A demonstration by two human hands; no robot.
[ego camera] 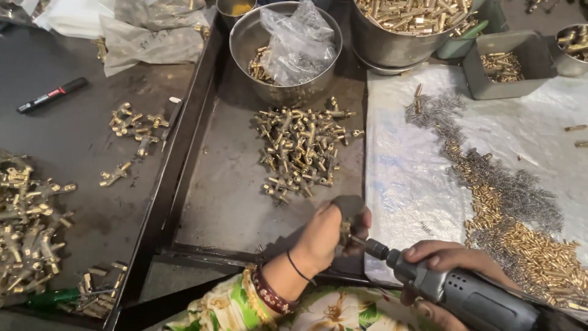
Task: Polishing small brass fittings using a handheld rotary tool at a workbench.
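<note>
Here the left hand (327, 236) is closed on a small brass fitting (345, 233), probably upright; the power screwdriver (456, 291), gripped by the right hand (450, 266), points leftward into it.

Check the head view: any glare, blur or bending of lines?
Head view: glare on the plastic sheet and steel bowl; left hand slightly motion-blurred; right hand on the power driver sharper; tray edge bows somewhat, as from a wide lens; shadows soft.
</note>
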